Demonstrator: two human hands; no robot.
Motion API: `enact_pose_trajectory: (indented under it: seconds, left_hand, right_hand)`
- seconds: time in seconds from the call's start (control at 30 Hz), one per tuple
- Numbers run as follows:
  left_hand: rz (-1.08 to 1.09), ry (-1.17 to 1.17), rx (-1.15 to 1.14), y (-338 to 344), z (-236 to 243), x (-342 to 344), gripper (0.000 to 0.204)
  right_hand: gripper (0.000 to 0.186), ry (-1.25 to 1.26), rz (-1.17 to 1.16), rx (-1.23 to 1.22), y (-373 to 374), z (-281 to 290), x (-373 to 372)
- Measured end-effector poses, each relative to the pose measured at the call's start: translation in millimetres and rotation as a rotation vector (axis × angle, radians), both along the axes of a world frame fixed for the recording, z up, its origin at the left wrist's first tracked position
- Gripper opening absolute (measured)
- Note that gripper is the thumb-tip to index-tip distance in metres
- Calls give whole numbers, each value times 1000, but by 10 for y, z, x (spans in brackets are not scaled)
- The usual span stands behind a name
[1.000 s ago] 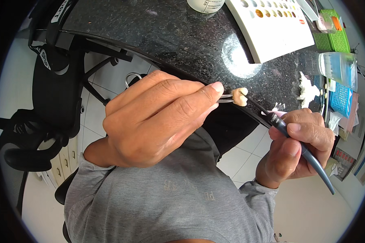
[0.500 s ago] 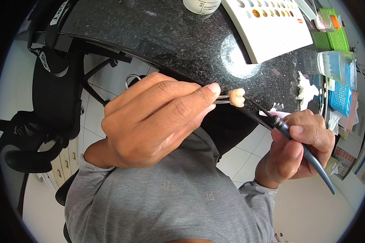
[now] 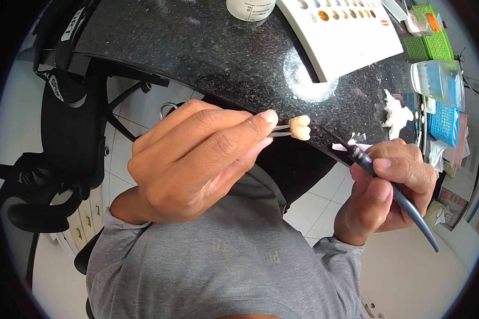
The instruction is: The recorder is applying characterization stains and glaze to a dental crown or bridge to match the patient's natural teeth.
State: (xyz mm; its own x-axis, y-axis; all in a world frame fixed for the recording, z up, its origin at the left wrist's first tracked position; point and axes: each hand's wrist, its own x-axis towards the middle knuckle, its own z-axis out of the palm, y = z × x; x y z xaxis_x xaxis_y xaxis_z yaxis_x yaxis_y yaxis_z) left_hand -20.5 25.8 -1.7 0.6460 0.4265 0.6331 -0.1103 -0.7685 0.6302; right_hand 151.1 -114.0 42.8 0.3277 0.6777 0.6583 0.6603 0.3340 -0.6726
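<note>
My left hand [image 3: 197, 159] is closed around metal forceps [image 3: 282, 131], whose ring handle shows behind the knuckles. At the forceps' tips sits a small cream-coloured piece of joined dental crowns [image 3: 300, 128], held near the table's front edge. My right hand [image 3: 391, 186] pinches a fine brush [image 3: 404, 204] with a curved blue-grey handle and a black ferrule. Its thin dark tip points at the crowns from the right, a small gap apart from them. Part of the forceps is hidden by my left fingers.
A white palette [image 3: 351, 50] with coloured wells lies on the black speckled table [image 3: 197, 48], beside a white jar [image 3: 250, 9]. To the right are crumpled tissue [image 3: 396, 114], a clear cup of liquid [image 3: 436, 82], and blue [image 3: 443, 125] and green baskets [image 3: 436, 42]. A black chair [image 3: 72, 133] stands left.
The crowns and my left hand have shifted slightly left. The brush tip, close beside the crowns before, is now a little farther from them. The table things appear shifted left too.
</note>
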Motion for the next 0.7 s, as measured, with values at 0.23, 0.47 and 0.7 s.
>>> enact_pose_trajectory:
  seconds: [0.23,0.47,0.7]
  left_hand:
    - [7,-3,-13,-6,2,6,33]
    - [14,1,10,-13,-6,2,33]
    - [29,-33,48,-16,-37,14,35]
  right_hand:
    - [17,-21,0,-1,-2,-3,0]
    - [17,70,-31,62,0,-32,-26]
    - [19,-7,47,-10,14,4,5]
